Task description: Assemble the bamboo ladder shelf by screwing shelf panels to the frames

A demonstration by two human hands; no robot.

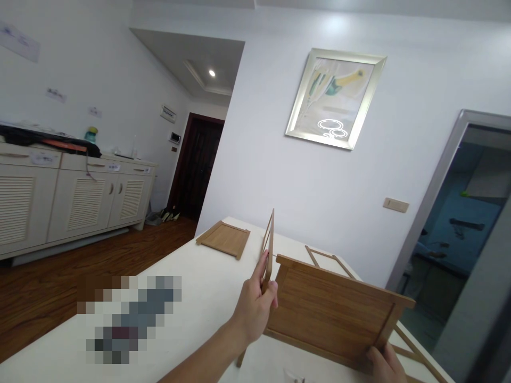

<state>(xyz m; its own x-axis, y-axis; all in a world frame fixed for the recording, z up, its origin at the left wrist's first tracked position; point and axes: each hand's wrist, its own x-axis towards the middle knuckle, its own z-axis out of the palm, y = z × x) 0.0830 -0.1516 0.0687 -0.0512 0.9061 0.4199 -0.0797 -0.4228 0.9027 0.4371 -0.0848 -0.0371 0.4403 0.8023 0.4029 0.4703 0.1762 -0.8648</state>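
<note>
Crosswise, the wooden panel [327,311], seemingly upright

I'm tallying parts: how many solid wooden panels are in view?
2: a flat panel toward the far end of the table, and a raised panel in the right hand. Others may be hidden.

Framed picture [336,99] on the wall; beige switch plate [396,205]; louvred cabinet [83,197]; dark door [199,159].

Brown wood grain across the panel [331,308], plain white tabletop [191,298], white cabinets [85,197], dark reddish-brown door [199,159].
</note>
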